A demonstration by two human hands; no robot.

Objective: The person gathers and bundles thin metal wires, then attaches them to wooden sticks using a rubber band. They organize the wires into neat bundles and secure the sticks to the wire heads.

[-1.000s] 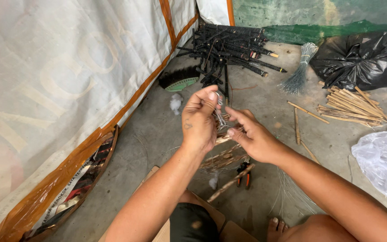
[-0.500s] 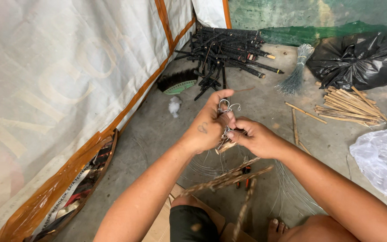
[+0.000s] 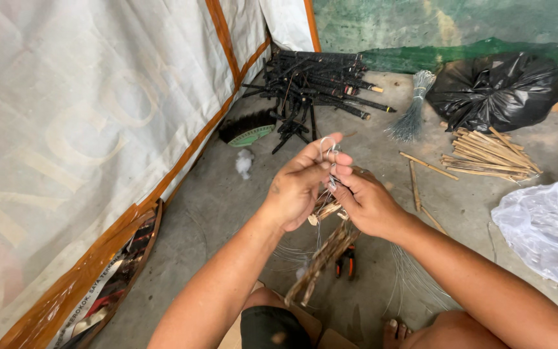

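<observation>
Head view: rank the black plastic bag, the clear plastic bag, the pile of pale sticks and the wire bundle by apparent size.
1-2. Black plastic bag and clear plastic bag: look alike; the clear one is nearer and cropped, so unranked.
3. Pile of pale sticks.
4. Wire bundle.

- Thin silvery wire (image 3: 326,150): bent into a small loop, pinched between the fingertips of both hands, standing above a stick bundle.
- Stick bundle (image 3: 323,257): brown, rough slender sticks, held together at the top under the hands, hanging tilted down-left above the concrete floor; cut ends pale.
</observation>
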